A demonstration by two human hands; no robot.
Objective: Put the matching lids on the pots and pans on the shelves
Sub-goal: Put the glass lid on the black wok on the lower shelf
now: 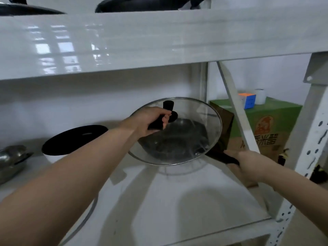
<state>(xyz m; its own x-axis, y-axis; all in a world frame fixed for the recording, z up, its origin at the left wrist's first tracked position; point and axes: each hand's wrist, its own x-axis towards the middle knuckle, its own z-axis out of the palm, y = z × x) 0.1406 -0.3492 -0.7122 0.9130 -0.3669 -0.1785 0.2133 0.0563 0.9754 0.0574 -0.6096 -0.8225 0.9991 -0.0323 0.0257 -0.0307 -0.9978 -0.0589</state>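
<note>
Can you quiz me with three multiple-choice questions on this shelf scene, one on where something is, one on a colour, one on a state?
1. Where does the puzzle cube sit?
A. On the green box
B. Inside the pan
C. On the top shelf

2. What colour is the lid's handle?
A. Red
B. Black
C. White

3. What is the left hand doing?
A. Resting flat on the shelf
B. Hanging free
C. Gripping the glass lid by its handle

Answers:
1 A, the cube rests on the box top, right of the shelf post.
2 B, the handle looks black above the fingers.
3 C, fingers wrap the handle, holding the lid tilted over the dark pan, while the right hand holds the pan's handle.
</note>
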